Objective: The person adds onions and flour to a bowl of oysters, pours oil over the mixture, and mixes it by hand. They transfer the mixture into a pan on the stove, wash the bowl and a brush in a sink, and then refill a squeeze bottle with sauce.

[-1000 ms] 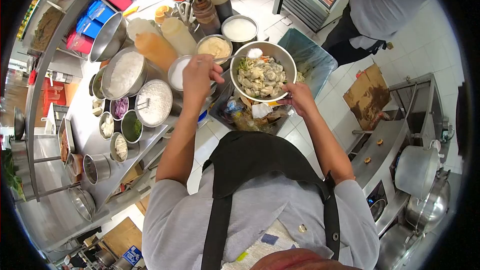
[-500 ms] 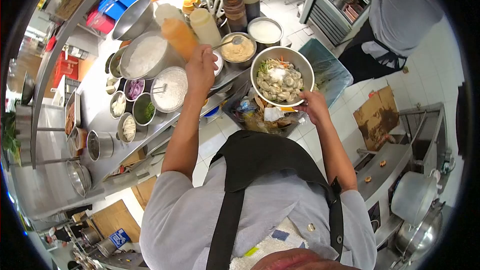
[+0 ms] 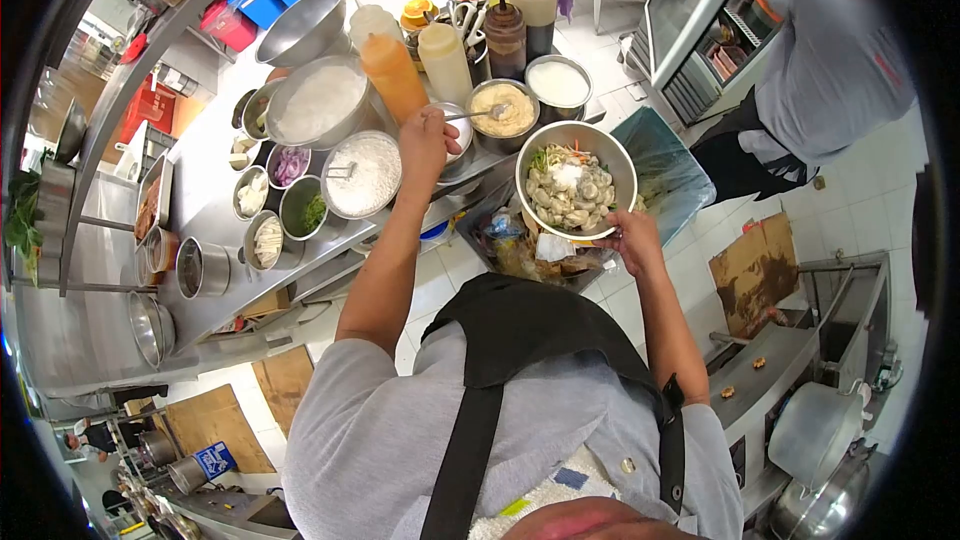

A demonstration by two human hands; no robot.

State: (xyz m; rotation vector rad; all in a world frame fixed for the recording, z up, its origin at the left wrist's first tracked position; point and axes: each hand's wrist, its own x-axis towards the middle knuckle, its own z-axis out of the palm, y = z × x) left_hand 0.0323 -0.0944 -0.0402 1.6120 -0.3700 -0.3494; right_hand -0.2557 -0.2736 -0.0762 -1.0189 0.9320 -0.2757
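A metal bowl [image 3: 628, 180] holds pale, glossy chunks, shredded vegetables and a heap of white powder. My right hand [image 3: 637, 242] is closed on its near right rim, over a lined bin. My left hand [image 3: 428, 140] is closed round the handle of a spoon [image 3: 478, 114], whose tip rests in a container of pale yellow paste [image 3: 503, 112]. Beside that hand stands an orange squeeze bottle [image 3: 393, 78]. A container of white powder [image 3: 362, 175] sits just left of my left wrist.
The steel counter [image 3: 215, 202] carries bowls, squeeze bottles and small containers of chopped ingredients. A blue-green lined bin [image 3: 675, 165] and a trash bin [image 3: 505, 240] stand below the bowl. A person [image 3: 830, 60] stands by an open fridge [image 3: 735, 30] at the upper right.
The view has shifted, so the counter items appear further right. My left hand still holds the spoon and my right hand the bowl. The person at the fridge has an arm raised, and the fridge appears more open.
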